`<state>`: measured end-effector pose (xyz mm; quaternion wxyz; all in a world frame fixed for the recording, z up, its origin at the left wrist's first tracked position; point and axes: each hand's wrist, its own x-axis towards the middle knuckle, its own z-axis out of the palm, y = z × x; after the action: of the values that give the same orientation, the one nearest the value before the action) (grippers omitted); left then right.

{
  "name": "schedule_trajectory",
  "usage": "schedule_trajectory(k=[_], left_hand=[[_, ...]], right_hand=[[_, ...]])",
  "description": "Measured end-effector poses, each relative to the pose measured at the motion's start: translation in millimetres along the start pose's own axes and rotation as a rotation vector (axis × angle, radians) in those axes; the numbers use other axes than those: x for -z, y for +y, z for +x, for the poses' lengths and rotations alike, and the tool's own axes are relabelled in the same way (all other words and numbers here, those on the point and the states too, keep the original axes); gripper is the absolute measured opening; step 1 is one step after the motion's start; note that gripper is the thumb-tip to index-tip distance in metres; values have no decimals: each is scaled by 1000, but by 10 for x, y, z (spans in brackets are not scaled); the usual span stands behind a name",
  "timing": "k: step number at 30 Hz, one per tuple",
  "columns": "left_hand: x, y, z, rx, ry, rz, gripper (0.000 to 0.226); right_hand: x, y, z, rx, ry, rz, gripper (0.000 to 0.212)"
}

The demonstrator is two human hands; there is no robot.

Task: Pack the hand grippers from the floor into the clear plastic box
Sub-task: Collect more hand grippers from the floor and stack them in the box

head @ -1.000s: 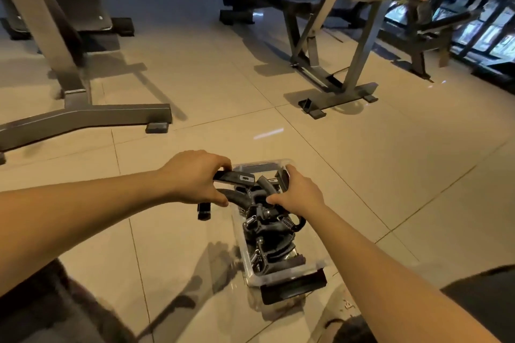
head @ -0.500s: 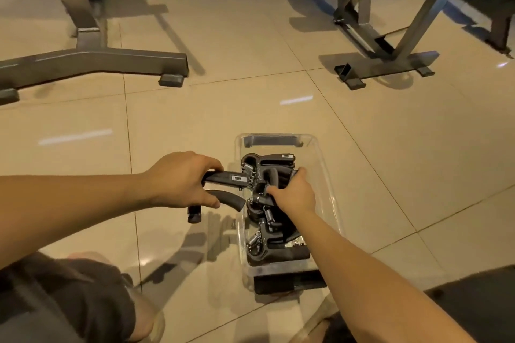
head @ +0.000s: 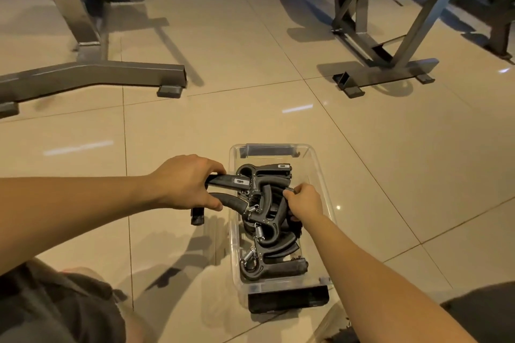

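We note left hand (head: 184, 184) curled round black sprung hand gripper (head: 239, 181), frame centre | right hand (head: 305, 202) pinches piled gripper (head: 271, 205) inside clear plastic box (head: 317, 167).

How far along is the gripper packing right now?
Done: several black spring hand grippers lie in the clear plastic box. In hand: the left hand grips another black gripper across the box's left rim; the right hand holds one in the pile. Left: seating that one; no loose grippers show on the beige floor tiles.

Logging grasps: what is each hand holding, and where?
Left hand grips a hand gripper by its handles; right hand pinches a boxed gripper by its handle.
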<state>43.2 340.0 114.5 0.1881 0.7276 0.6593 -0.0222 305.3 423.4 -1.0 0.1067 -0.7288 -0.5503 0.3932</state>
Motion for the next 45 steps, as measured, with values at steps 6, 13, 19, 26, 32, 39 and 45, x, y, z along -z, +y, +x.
schedule_trajectory(k=[6, 13, 19, 26, 32, 39, 45], left_hand=[[18, 31, 85, -34, -23, 10, 51], [92, 206, 285, -106, -2, 4, 52], [45, 137, 323, -128, -23, 12, 55], [28, 67, 279, -129, -32, 11, 55], [46, 41, 243, -128, -28, 12, 55], [40, 53, 201, -122, -28, 16, 56], [26, 42, 170, -114, -21, 24, 54]], right_hand=[[216, -39, -108, -85, -135, 279, 26], [397, 18, -308, -140, -65, 489, 22], [152, 102, -426, -221, 17, 730, 21], [-67, 235, -400, -126, 101, 632, 25], [-58, 327, -461, -112, 98, 591, 18], [-87, 417, -522, -114, 99, 586, 21], [-116, 488, -557, 112, 38, 27, 54]])
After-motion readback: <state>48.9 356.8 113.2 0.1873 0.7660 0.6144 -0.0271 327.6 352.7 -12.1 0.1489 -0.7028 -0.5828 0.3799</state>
